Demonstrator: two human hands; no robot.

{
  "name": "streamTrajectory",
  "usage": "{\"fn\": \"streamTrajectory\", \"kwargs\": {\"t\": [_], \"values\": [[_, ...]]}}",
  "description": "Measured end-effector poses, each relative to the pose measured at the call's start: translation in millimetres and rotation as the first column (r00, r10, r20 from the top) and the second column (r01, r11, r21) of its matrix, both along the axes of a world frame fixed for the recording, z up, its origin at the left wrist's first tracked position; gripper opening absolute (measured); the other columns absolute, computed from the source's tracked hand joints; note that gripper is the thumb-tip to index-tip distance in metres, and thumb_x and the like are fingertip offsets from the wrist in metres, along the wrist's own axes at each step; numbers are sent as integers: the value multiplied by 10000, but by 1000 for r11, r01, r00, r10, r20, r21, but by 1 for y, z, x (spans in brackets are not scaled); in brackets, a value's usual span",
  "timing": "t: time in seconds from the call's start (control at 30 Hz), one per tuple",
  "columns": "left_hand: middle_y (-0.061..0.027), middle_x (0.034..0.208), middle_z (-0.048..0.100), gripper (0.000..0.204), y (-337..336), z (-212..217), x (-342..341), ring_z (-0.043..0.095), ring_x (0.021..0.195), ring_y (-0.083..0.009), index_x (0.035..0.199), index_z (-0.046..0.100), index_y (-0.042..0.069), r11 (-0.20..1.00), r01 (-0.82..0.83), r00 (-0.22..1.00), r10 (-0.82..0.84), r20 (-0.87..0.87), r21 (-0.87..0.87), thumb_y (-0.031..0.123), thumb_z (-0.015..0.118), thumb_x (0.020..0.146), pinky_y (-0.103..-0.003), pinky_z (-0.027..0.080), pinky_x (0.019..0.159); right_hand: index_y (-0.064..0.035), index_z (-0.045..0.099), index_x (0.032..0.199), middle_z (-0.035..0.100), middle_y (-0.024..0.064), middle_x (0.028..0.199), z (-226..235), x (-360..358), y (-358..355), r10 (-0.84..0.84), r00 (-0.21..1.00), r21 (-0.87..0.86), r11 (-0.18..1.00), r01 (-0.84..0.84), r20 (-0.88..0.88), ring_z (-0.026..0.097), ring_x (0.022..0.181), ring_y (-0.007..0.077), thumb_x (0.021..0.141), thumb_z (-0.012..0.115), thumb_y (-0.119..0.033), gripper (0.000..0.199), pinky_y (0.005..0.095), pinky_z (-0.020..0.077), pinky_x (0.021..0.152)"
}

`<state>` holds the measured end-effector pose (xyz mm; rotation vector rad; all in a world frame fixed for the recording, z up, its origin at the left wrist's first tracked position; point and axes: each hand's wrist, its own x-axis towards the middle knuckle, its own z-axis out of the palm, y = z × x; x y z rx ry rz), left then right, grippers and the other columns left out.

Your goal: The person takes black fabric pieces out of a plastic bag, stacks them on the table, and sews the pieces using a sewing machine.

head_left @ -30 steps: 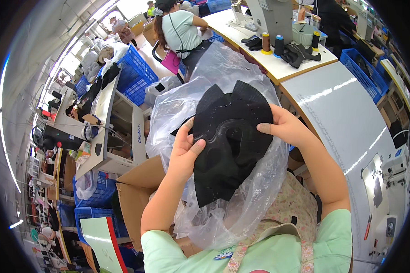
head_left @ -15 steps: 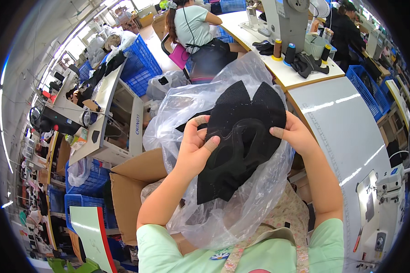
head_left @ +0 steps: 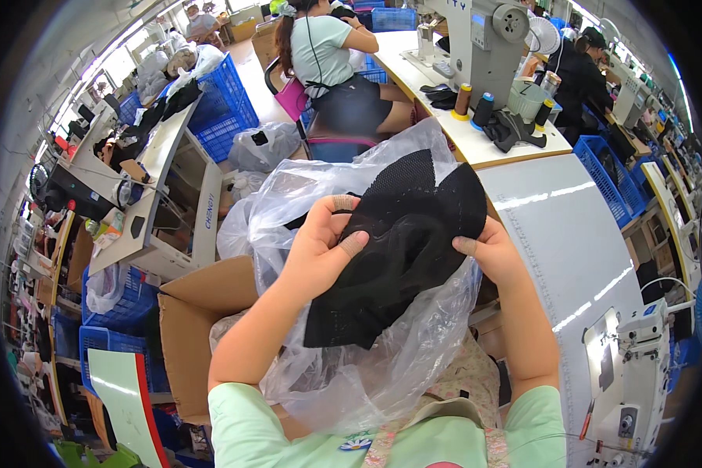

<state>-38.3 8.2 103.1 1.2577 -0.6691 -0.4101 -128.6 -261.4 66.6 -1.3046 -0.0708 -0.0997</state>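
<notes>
Both hands hold up a black mesh fabric piece (head_left: 390, 249) in front of me. Its far end has a V-shaped notch between two lobes, and raised curved outlines show across its middle. My left hand (head_left: 318, 243) pinches the left edge, thumb on top and fingers partly hidden behind. On the right edge, my right hand (head_left: 498, 251) grips with its thumb on the near face. Tape or finger covers wrap some fingertips. Beneath the fabric spreads a large clear plastic bag (head_left: 359, 390), with more black material partly visible beside my left fingers.
An open cardboard box (head_left: 191, 343) stands at left below the bag. To the right is a grey-white tabletop (head_left: 561, 226) with a sewing machine (head_left: 643, 343). Thread spools (head_left: 462, 101) and black pieces lie on the far table. A person (head_left: 327, 62) sits ahead; blue crates (head_left: 222, 109) stand around.
The fabric piece has tilted, its near end swinging left and its far lobes folding slightly. Both hands keep their hold. The view has shifted a little.
</notes>
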Motion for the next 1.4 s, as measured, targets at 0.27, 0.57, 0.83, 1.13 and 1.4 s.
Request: {"fn": "streamTrajectory", "kwargs": {"t": [0.27, 0.57, 0.83, 1.13, 1.4], "values": [[-111, 1085, 619, 402, -12, 33, 24, 582, 972, -122, 1252, 407, 28, 950, 288, 954, -295, 47, 117, -46, 548, 884, -269, 471, 843, -6, 513, 1252, 622, 73, 1074, 42, -8, -8, 0, 999, 140, 990, -8, 54, 592, 989, 160, 756, 744, -138, 563, 307, 465, 884], [-111, 1075, 629, 556, -34, 69, 32, 584, 968, -119, 1324, 356, 42, 906, 335, 916, -377, 135, 257, -54, 602, 835, -254, 472, 838, -13, 650, 1078, 656, 39, 932, 58, -24, -1, -312, 946, -104, 942, 320, 83, 599, 832, 95, 809, 725, -104, 293, 238, 488, 751], [-30, 882, 602, 559, -39, 82, 25, 540, 818, -46, 1320, 391, 58, 923, 165, 933, -261, 250, 346, -18, 644, 827, -193, 429, 743, 11, 652, 1066, 659, 45, 956, 45, -32, 2, -407, 888, 23, 911, 412, 213, 599, 840, 99, 826, 706, -72, 259, 233, 489, 766], [29, 831, 563, 499, -45, 84, 24, 512, 793, -34, 1297, 473, 65, 944, 79, 896, -207, 392, 319, -37, 623, 833, -201, 413, 751, 20, 642, 1071, 657, 60, 963, 38, -34, 15, -485, 848, 151, 874, 462, 212, 598, 855, 101, 839, 686, -50, 246, 237, 490, 777], [40, 818, 534, 563, -43, 85, 21, 490, 775, -35, 1338, 470, 81, 939, 26, 850, -202, 487, 343, -51, 631, 814, -199, 402, 745, 28, 630, 1091, 655, 66, 969, 33, -35, 19, -478, 850, 187, 876, 444, 221, 607, 856, 108, 847, 672, -37, 255, 236, 504, 768]]}}
